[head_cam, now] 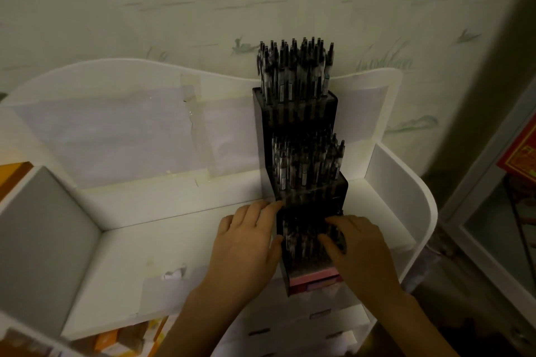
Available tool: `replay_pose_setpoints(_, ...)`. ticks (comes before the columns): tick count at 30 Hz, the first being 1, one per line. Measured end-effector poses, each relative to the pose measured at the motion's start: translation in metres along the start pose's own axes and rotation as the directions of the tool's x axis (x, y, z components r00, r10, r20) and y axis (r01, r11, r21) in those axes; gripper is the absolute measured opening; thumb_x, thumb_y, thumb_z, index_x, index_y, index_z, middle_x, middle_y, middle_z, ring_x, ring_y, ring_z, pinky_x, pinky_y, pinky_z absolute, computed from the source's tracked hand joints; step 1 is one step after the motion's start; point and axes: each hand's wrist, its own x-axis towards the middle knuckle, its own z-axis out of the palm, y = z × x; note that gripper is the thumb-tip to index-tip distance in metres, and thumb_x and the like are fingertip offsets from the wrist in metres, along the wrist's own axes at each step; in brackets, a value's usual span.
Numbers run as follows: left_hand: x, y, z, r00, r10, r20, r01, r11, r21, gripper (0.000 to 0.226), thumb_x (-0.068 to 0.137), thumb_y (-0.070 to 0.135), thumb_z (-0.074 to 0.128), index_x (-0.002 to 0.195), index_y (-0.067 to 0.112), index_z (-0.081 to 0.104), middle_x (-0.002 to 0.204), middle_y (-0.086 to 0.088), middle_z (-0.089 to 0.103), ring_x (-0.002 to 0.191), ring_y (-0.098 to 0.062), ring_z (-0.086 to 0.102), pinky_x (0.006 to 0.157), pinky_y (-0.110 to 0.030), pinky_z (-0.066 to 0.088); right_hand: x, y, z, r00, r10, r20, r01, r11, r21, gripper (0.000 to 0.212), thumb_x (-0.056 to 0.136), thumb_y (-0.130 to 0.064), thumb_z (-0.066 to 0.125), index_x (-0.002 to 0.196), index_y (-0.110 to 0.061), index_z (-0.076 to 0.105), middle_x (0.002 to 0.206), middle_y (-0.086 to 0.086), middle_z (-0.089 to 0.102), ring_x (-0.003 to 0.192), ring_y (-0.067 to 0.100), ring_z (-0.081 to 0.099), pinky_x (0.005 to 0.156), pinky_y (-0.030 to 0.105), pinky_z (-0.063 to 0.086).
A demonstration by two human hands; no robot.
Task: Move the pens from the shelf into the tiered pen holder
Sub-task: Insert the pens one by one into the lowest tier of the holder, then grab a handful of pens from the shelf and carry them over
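A dark tiered pen holder (298, 116) stands on the white shelf (174, 240), toward its right side. Its top tier and middle tier are packed with several black pens (293, 69) standing upright. The lowest, front tier also holds several pens (304, 240), partly hidden by my fingers. My left hand (246, 240) lies with straight fingers against the holder's left wall. My right hand (359, 243) rests over the front tier, its fingers curled on the pen tops there. The frame is dim and a little blurred.
The shelf has a tall white back panel (130, 124) with taped paper and a curved right side wall (403, 182). Orange boxes (110, 339) sit on a lower level. A pink strip (313, 275) shows at the holder's front base. A red item (522, 153) is at right.
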Motion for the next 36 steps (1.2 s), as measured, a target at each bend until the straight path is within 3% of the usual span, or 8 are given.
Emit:
replay_pose_setpoints(4,0.001,0.006,0.002,1.000,-0.002,-0.010,0.002,1.000,0.021,0.058,0.084,0.037,0.063,0.137,0.028,0.042,0.131,0.005,0.055,0.115,-0.017,0.056,0.092,-0.032,0.047,0.005,-0.007,-0.006,0.993,-0.099,-0.060,0.096,0.994,-0.045,0.041,0.086,-0.033,0.067,0.122,-0.016,0.061,0.117,0.006,0.062,0.107,0.027,0.057,0.094,0.038,0.046)
replay_pose_setpoints(8,0.002,0.013,0.001,1.000,-0.011,0.002,0.011,1.000,0.021,0.058,0.085,0.038,0.057,0.140,0.028,0.040,0.135,0.005,0.052,0.119,-0.017,0.053,0.095,-0.033,0.044,0.006,-0.015,-0.011,0.986,-0.160,-0.055,0.157,0.986,-0.057,0.046,0.089,-0.037,0.055,0.129,-0.016,0.056,0.126,0.007,0.058,0.117,0.030,0.053,0.098,0.047,0.048)
replay_pose_setpoints(13,-0.009,0.016,-0.001,0.998,-0.067,0.005,0.067,0.998,0.000,0.057,0.088,0.041,0.049,0.143,0.030,0.036,0.139,0.007,0.049,0.124,-0.016,0.049,0.100,-0.033,0.041,0.007,-0.028,-0.017,0.969,-0.246,-0.012,0.246,0.969,-0.024,0.048,0.092,-0.040,0.050,0.136,-0.020,0.052,0.136,0.004,0.052,0.126,0.026,0.046,0.106,0.043,0.041)
replay_pose_setpoints(16,-0.025,0.008,-0.008,0.991,-0.137,0.001,0.137,0.991,0.003,0.057,0.095,0.043,0.041,0.149,0.034,0.024,0.150,0.011,0.032,0.136,-0.012,0.034,0.108,-0.030,0.030,0.008,-0.044,-0.012,0.949,-0.316,0.010,0.316,0.949,-0.014,0.047,0.092,-0.041,0.050,0.134,-0.020,0.055,0.136,0.003,0.053,0.126,0.025,0.047,0.106,0.044,0.041)
replay_pose_setpoints(19,-0.049,-0.011,-0.025,0.976,-0.215,-0.041,0.217,0.975,0.052,0.058,0.093,0.044,0.038,0.148,0.034,0.025,0.149,0.010,0.035,0.135,-0.014,0.037,0.104,-0.031,0.035,0.007,-0.069,0.004,0.930,-0.364,0.053,0.363,0.931,0.025,0.050,0.092,-0.046,0.043,0.132,-0.020,0.056,0.137,0.003,0.054,0.126,0.027,0.049,0.107,0.044,0.040)
replay_pose_setpoints(23,-0.089,-0.047,-0.055,0.938,-0.339,-0.078,0.346,0.929,0.129,0.059,0.097,0.045,0.038,0.151,0.036,0.014,0.155,0.011,0.021,0.141,-0.012,0.025,0.111,-0.030,0.028,0.007,-0.123,0.025,0.880,-0.466,0.090,0.456,0.883,0.108,0.047,0.091,-0.044,0.050,0.133,-0.023,0.051,0.136,0.002,0.053,0.126,0.023,0.047,0.107,0.039,0.038)
replay_pose_setpoints(29,-0.168,-0.098,-0.117,0.833,-0.518,-0.193,0.552,0.801,0.231,0.061,0.095,0.044,0.046,0.149,0.032,0.020,0.153,0.006,0.028,0.138,-0.018,0.032,0.108,-0.035,0.036,-0.009,-0.235,0.051,0.783,-0.607,0.136,0.556,0.781,0.283,0.050,0.092,-0.044,0.056,0.138,-0.025,0.048,0.141,0.002,0.049,0.129,0.023,0.045,0.105,0.041,0.041)
replay_pose_setpoints(36,-0.287,-0.155,-0.182,0.710,-0.621,-0.330,0.699,0.678,0.228,0.062,0.095,0.044,0.047,0.150,0.033,0.018,0.154,0.007,0.026,0.139,-0.017,0.029,0.107,-0.039,0.036,-0.064,-0.379,0.082,0.630,-0.772,0.089,0.703,0.615,0.356,0.052,0.094,-0.046,0.051,0.140,-0.024,0.044,0.142,0.003,0.046,0.131,0.023,0.040,0.105,0.043,0.041)
